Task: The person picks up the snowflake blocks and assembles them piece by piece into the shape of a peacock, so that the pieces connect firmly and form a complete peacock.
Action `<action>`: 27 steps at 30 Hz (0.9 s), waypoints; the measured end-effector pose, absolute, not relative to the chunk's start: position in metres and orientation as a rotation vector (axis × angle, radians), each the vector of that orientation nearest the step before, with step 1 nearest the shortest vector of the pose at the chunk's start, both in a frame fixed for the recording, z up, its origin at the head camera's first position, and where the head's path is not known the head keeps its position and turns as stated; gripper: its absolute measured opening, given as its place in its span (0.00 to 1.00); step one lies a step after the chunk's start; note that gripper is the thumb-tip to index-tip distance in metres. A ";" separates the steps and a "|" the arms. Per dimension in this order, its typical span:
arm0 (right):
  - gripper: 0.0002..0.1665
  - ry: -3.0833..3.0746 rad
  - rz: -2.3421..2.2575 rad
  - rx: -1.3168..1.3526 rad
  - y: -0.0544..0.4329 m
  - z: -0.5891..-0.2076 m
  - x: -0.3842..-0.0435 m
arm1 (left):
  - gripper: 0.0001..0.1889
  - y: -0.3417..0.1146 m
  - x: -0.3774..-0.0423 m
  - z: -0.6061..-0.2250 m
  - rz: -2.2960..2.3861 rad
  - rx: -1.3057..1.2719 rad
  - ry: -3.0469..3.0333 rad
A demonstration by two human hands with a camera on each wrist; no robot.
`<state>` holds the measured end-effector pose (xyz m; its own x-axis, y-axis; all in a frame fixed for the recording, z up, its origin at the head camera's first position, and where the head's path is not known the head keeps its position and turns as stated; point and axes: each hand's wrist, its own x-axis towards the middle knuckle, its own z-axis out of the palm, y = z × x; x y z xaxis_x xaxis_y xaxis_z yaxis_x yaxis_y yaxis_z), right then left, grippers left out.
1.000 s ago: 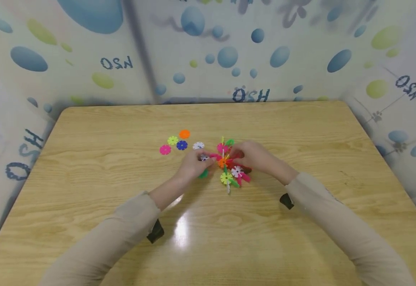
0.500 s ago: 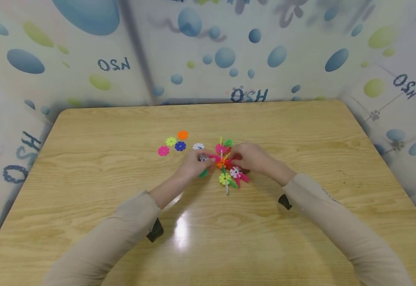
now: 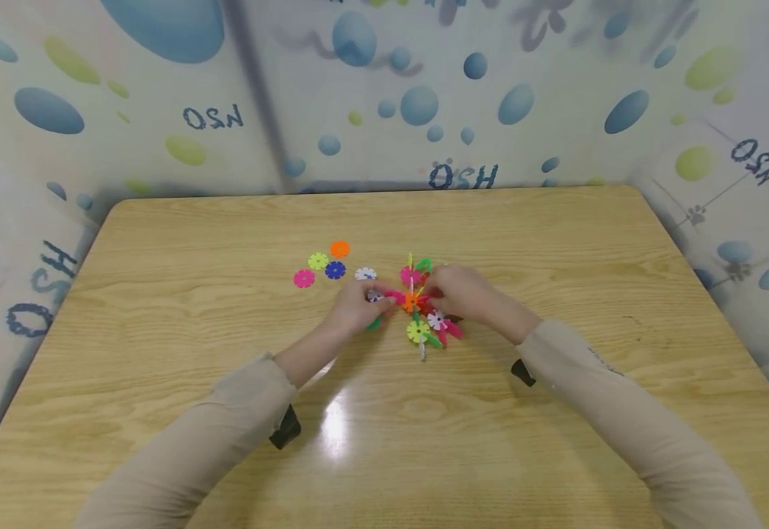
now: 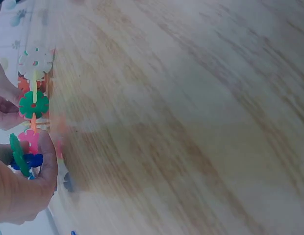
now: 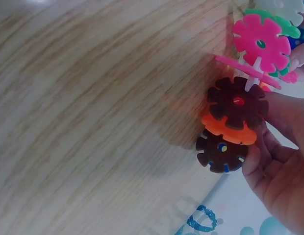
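Both hands are at a cluster of slotted plastic snowflake discs, joined edge to edge, with an orange disc (image 3: 413, 302) near its middle. My left hand (image 3: 352, 307) pinches the cluster's left side between thumb and fingers; a green disc (image 4: 19, 154) and a blue disc (image 4: 33, 160) show at its fingertips in the left wrist view. From the right, my right hand (image 3: 466, 294) holds the cluster with curled fingers, beside brown discs (image 5: 238, 102) in the right wrist view. A yellow disc (image 3: 418, 331) and a white disc (image 3: 437, 319) stick out toward the front. The fingers hide part of the cluster.
Loose discs lie on the wooden table (image 3: 212, 294) left of the cluster: a pink one (image 3: 304, 278), a yellow-green one (image 3: 318, 261), a dark blue one (image 3: 335, 270) and an orange one (image 3: 340, 249). Behind the table's far edge stands a patterned wall (image 3: 384, 139).
My right hand has shifted slightly along the cluster's right side. The left hand keeps its pinch, and the loose discs lie as before.
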<state>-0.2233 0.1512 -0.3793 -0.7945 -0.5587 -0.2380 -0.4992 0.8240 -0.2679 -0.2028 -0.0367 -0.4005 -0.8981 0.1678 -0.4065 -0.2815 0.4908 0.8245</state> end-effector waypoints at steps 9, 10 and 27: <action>0.07 2.701 -0.274 -0.821 0.150 -0.378 -0.222 | 0.11 -0.035 -0.201 -0.403 1.413 -0.081 2.332; 0.07 2.704 -0.277 -0.823 0.150 -0.378 -0.222 | 0.11 -0.034 -0.200 -0.403 1.422 -0.086 2.327; 0.05 2.707 -0.367 -0.939 0.152 -0.382 -0.228 | 0.09 -0.024 -0.195 -0.406 1.567 -0.216 2.248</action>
